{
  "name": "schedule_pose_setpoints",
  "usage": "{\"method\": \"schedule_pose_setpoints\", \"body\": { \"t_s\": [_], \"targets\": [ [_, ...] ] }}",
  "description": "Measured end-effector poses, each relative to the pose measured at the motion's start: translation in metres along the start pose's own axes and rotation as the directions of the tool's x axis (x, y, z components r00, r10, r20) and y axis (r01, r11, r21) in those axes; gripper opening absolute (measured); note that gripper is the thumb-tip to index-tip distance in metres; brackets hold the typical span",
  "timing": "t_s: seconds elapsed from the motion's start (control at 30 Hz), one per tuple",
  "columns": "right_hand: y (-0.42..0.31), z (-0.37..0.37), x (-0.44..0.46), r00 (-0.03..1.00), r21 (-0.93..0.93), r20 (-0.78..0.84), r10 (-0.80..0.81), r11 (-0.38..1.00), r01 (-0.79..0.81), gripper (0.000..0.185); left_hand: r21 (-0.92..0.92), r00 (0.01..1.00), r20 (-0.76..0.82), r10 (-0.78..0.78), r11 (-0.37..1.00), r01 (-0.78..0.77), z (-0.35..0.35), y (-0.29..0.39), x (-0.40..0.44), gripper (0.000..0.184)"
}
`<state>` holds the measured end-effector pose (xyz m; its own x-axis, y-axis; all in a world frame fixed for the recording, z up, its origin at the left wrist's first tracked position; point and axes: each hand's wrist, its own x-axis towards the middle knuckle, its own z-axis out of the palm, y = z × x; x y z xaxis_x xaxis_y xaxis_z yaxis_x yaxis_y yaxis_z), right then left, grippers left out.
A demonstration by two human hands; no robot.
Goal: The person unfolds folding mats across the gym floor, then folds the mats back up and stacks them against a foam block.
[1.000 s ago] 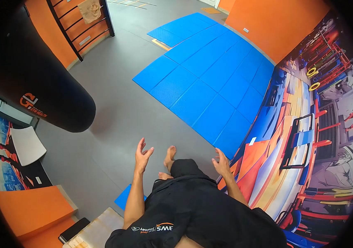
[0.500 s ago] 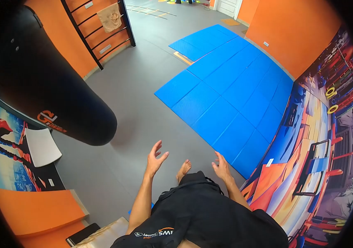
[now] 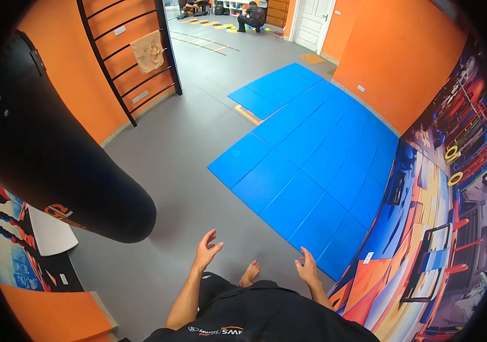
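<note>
My left hand [image 3: 206, 251] is held out in front of my body with its fingers apart and nothing in it. Opposite it, my right hand [image 3: 307, 267] is also empty, fingers spread, above the grey floor near the edge of the blue mats [image 3: 294, 188]. Between the hands, one bare foot [image 3: 250, 273] rests on the floor [image 3: 186, 171]. Neither hand touches anything. My black shirt [image 3: 260, 313] fills the bottom of the view.
A black punching bag [image 3: 66, 148] hangs at the left. Beyond it are wall bars [image 3: 119, 68] with a beige towel [image 3: 147, 52] on them. At the back, a person [image 3: 251, 18] crouches near floor markers and a white door [image 3: 312, 24]. A mural wall [image 3: 426, 222] runs along the right.
The view has tilted up, so the bag, mats and hands sit lower and the far end of the room shows more, with the crouching person. Both hands stay open and apart.
</note>
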<state>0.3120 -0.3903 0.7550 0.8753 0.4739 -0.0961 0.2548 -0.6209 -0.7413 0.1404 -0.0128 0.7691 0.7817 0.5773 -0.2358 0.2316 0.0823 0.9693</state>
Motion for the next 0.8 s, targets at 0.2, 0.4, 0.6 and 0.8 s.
{"method": "schedule_pose_setpoints", "body": {
  "t_s": [0.2,0.4,0.6,0.8],
  "targets": [
    [-0.042,0.021,0.016,0.997,-0.029,-0.072,0.028,0.999,-0.03,0.061,0.004,0.994,0.113,0.005,1.0,-0.005,-0.017,0.004,0.037,0.07],
    [-0.103,0.056,0.017,0.975,-0.205,-0.21,0.077,0.971,-0.121,0.058,-0.007,0.983,0.181,0.009,1.0,-0.008,-0.071,0.024,0.075,0.07],
    [-0.14,0.104,0.003,0.94,-0.223,-0.3,0.163,0.946,-0.235,0.057,0.025,0.966,0.259,0.001,1.0,-0.008,-0.126,0.031,0.108,0.073],
    [-0.166,0.138,-0.019,0.889,-0.28,-0.38,0.255,0.885,-0.373,0.058,0.12,0.928,0.374,-0.002,0.992,-0.046,-0.151,0.043,0.127,0.074]
  ]
}}
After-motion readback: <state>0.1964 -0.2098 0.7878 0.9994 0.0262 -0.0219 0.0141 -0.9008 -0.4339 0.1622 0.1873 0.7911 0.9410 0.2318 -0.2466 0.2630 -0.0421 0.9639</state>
